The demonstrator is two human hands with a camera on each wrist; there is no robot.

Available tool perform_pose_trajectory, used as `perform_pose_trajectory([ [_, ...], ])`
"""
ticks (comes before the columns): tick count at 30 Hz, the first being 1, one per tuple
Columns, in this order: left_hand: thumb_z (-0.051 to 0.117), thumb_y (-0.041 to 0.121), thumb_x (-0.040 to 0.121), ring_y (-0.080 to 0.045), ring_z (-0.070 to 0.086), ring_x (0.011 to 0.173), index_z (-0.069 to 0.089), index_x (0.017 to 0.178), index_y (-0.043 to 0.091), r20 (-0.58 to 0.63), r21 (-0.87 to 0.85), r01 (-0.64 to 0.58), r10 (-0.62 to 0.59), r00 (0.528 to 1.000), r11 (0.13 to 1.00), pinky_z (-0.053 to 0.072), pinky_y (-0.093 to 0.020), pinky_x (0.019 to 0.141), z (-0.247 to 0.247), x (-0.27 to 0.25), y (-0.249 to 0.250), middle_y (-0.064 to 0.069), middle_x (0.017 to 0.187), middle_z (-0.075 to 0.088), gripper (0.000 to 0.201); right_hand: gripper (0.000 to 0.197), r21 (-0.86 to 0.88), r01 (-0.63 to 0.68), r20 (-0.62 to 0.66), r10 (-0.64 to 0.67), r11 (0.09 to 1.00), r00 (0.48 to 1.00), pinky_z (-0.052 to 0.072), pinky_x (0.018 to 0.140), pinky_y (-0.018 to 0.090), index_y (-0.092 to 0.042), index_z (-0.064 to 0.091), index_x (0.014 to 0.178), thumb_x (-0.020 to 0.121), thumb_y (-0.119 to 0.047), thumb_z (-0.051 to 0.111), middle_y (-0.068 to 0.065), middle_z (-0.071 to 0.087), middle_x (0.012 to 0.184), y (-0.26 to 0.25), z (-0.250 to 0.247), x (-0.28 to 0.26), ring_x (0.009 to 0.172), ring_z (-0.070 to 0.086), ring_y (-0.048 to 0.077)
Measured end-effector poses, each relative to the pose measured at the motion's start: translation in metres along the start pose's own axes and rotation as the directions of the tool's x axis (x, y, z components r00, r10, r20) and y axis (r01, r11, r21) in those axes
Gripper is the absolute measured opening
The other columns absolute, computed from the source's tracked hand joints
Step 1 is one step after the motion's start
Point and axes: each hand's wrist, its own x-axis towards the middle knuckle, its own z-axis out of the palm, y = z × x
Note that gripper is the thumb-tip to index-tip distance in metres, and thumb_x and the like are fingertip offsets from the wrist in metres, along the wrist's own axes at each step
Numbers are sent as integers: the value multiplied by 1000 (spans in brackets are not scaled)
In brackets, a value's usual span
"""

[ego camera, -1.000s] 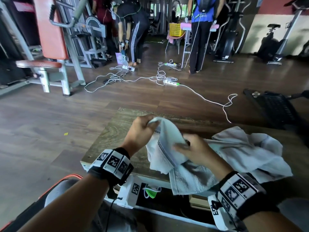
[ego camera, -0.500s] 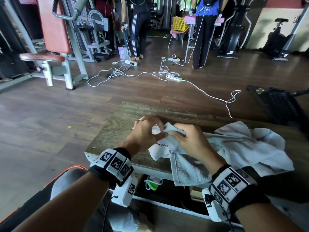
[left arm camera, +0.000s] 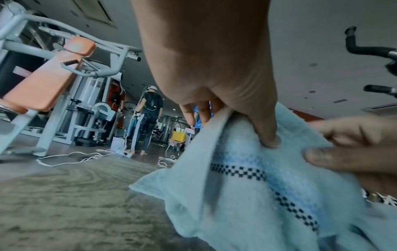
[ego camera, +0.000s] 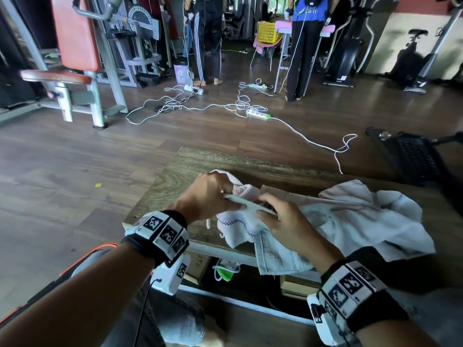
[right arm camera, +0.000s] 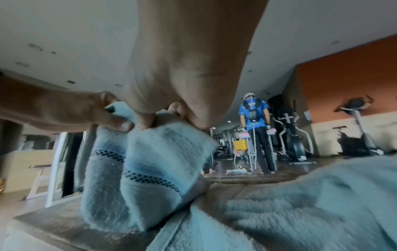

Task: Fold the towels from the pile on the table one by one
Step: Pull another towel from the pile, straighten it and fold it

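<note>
Towel [ego camera: 240,226]: near table [ego camera: 175,179] edge, hanging over at 6 o'clock.
Left hand [ego camera: 208,194]: fingers pinch hem.
Right hand [ego camera: 283,221]: fingers pinch hem.

A white power strip [ego camera: 258,113] lies on the dark wood floor [ego camera: 62,171], its cables [ego camera: 200,106] looping off to both sides. Left of it stands a grey weight machine with an orange seat [ego camera: 56,76]. Beyond it, two people stand with backs turned, near a yellow basket [ego camera: 268,32]. Right of the strip stands an exercise bike [ego camera: 413,61].
</note>
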Motion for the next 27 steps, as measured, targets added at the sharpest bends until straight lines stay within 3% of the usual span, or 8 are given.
perform_pose_trajectory([
  [4,81,21,76,-9,61,51,59,63,21,-47,-41,90,-91,995,995,45,-23,50,-21,-7,-35,10,57,59,26,20,-65,-38,-88,32,997,996,41,54,31,-30,60,77,96,-23,62,-6,58,64,23,-9,-4,55,51,6],
  [6,77,18,78,4,55,47,63,65,19,-55,-56,170,-173,983,984,41,-15,49,-34,-15,-58,10,52,58,19,16,-64,-43,-208,29,997,978,46,58,37,-25,67,80,95,-21,64,-6,62,69,33,-16,-7,61,56,10],
  [11,71,20,88,1,51,48,69,69,13,-42,-193,295,-308,950,936,44,-21,53,-39,-28,-90,5,50,63,20,10,-18,-60,-363,49,998,930,49,66,9,-13,75,99,93,-14,67,-6,71,88,45,-19,-3,79,65,3],
  [15,68,11,88,-6,56,59,71,78,9,-45,-162,312,-323,945,936,43,-22,57,-21,-28,-96,1,64,66,11,9,35,-102,-433,107,994,895,43,61,11,-14,70,97,95,-10,62,-11,64,76,56,-5,12,71,62,8],
  [19,63,18,91,-10,49,48,55,58,9,-34,-137,453,-461,887,881,39,-24,47,-2,-22,-98,0,53,54,35,9,108,-149,-473,182,983,862,42,69,7,-13,68,93,95,-8,61,0,69,88,66,5,30,83,63,15],
  [22,58,28,94,-11,50,45,53,54,9,-55,-117,498,-506,861,859,41,-25,46,7,-13,-94,1,49,54,44,9,82,-170,-439,188,982,878,46,68,16,-15,69,89,93,-10,63,-2,69,85,70,9,48,80,64,13],
  [24,56,27,95,-6,49,47,57,55,18,0,-113,458,-461,887,882,41,-22,48,10,-4,-87,9,50,53,41,10,38,-131,-350,136,991,927,47,65,13,-14,72,87,92,-9,65,-4,70,83,67,13,61,76,63,2],
  [27,57,38,96,4,57,79,73,92,29,307,-143,440,-383,871,886,49,-20,79,24,6,-85,18,94,61,19,24,-108,27,-156,-44,994,987,54,68,33,-24,71,75,86,-4,69,-7,69,75,62,23,80,70,63,8],
])
